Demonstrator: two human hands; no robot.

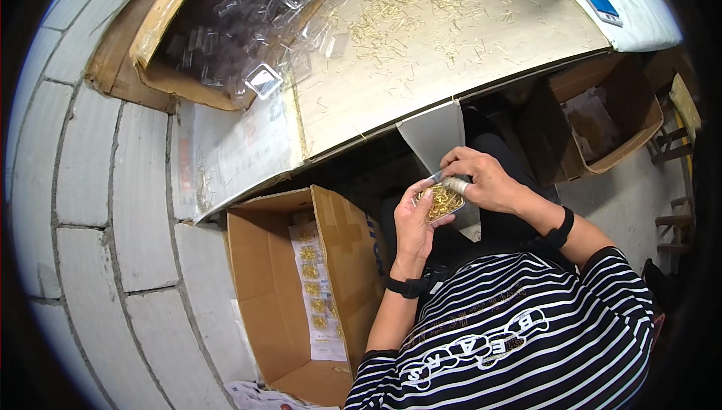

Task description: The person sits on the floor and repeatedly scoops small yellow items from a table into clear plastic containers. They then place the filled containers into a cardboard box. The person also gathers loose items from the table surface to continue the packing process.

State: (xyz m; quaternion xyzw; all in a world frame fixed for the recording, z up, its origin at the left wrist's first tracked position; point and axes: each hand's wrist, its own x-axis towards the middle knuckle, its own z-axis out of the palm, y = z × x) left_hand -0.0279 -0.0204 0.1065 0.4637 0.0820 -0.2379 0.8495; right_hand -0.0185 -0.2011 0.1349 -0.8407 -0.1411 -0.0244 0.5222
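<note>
A: What is being held between the fingers?

B: A small clear packet full of little gold rings (444,201) is held there. It looks to be cupped from below by the left hand (414,222), so that nothing spills out of it.

A: And what is done by the right hand (485,183)?

B: The top of the packet is pinched by its fingertips. A grey cover (456,183) is worn on one finger, likely so the tip is kept safe. The fingers of both hands are closed on the packet, not spread apart.

A: What is seen just behind the fingers?

B: A clear plastic chute (438,147) is hung from the table edge (481,88), right above the fingers. It may be put there so small bits can be slid down to the hands.

A: And farther out from the fingers?

B: Beyond the chute, thin gold pins (406,15) are scattered on the table top. Farther up and to the left of the fingers, a cardboard tray of empty clear cases (241,19) is kept. Below and to the left of the fingers, an open cardboard box (301,297) is stood on the floor, and filled packets (314,290) are laid inside it. It is kept near, so it can be reached easily.
</note>
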